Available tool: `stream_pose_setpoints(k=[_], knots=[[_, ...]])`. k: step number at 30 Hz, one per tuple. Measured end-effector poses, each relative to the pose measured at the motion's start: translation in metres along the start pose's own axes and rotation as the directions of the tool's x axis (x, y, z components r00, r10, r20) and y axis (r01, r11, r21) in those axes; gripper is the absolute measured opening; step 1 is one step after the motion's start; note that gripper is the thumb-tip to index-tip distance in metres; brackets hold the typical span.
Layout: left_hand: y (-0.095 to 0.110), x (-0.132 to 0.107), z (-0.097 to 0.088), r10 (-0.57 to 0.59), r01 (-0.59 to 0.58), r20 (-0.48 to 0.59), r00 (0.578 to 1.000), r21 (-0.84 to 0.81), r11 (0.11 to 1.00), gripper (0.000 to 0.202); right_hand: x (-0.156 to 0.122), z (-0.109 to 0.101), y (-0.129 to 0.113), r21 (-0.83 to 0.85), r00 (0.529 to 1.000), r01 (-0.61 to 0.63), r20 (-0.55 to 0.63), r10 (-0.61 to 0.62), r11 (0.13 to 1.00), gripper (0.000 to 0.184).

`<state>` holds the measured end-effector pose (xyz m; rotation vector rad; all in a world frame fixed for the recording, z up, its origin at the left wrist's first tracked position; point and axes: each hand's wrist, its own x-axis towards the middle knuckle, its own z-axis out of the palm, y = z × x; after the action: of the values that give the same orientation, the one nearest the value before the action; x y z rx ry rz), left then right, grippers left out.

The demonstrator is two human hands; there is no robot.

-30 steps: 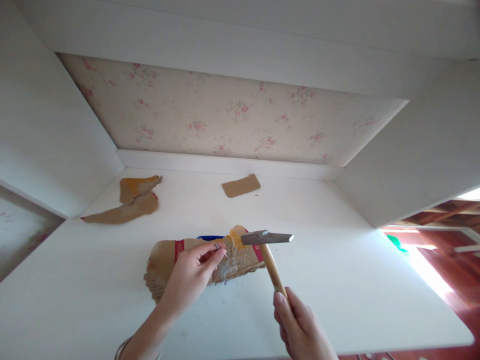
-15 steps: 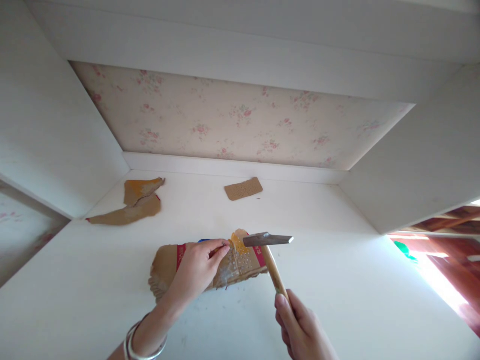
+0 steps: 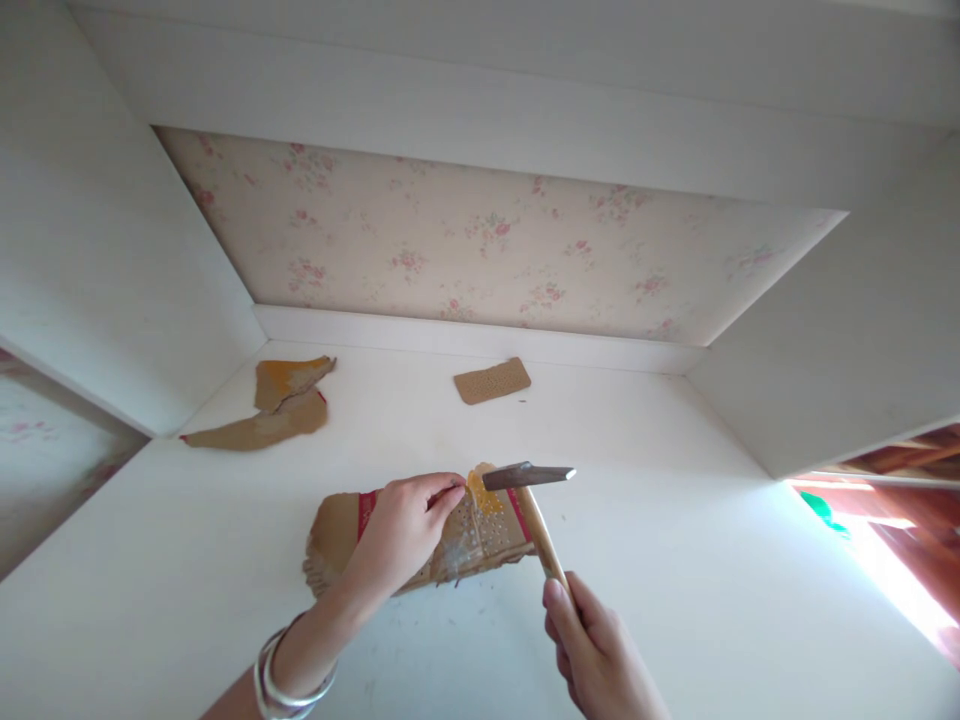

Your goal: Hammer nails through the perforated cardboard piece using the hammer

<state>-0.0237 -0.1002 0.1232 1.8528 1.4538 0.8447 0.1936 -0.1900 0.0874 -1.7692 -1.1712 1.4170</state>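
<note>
A folded block of brown cardboard [image 3: 330, 530] with red bands lies on the white surface. Its right part is dotted with many small marks and has a yellow patch at the far edge. My left hand [image 3: 401, 525], with silvery bangles at the wrist, rests over the block's middle, thumb and forefinger pinched near the yellow patch. What is in the pinch is too small to make out. My right hand [image 3: 596, 645] is closed around the wooden handle of a hammer [image 3: 541, 535]. The hammer's dark metal head is over the block's right part, just right of my left fingertips.
Torn cardboard pieces [image 3: 289, 405] lie at the back left. A small perforated cardboard rectangle [image 3: 492, 381] sits near the back ledge. White panels [image 3: 840, 330] rise on both sides, with floral wallpaper [image 3: 480, 240] behind. Reddish wood and a green object [image 3: 823, 512] show at right.
The hammer head has shifted slightly left and nearer my left fingertips. My left hand keeps its pinch on the block. The whole view has moved slightly.
</note>
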Motion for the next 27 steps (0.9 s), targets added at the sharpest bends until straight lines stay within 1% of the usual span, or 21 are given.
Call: stream_pose_setpoints(k=[5,10,18,23,25,27], knots=[[-0.008,0.002,0.007,-0.015,0.014,-0.018,1.0,-0.013,1.0,0.023,0.002,0.001,0.003,0.021,1.0,-0.005,-0.008,0.005,1.0,0.056],[-0.011,0.002,0.009,-0.02,0.019,-0.007,1.0,-0.044,0.999,0.024,0.003,0.001,0.006,0.021,1.0,-0.018,-0.003,0.018,1.0,0.056],[-0.008,0.002,0.009,-0.01,0.01,0.004,1.0,-0.037,0.999,0.026,0.002,0.003,-0.007,-0.02,1.0,0.005,0.012,-0.005,1.0,0.057],[-0.01,0.004,0.014,0.017,-0.017,-0.006,1.0,0.034,0.999,0.023,0.0,0.004,-0.018,-0.066,0.996,0.091,0.012,-0.091,0.994,0.055],[-0.012,0.004,0.016,0.04,-0.039,-0.015,0.999,0.058,0.998,0.023,0.001,0.004,-0.021,-0.1,0.988,0.155,-0.008,-0.157,0.983,0.053],[-0.013,0.005,0.018,0.063,-0.061,-0.02,0.998,0.07,0.996,0.023,0.003,0.004,-0.023,-0.155,0.97,0.235,-0.028,-0.242,0.96,0.051]])
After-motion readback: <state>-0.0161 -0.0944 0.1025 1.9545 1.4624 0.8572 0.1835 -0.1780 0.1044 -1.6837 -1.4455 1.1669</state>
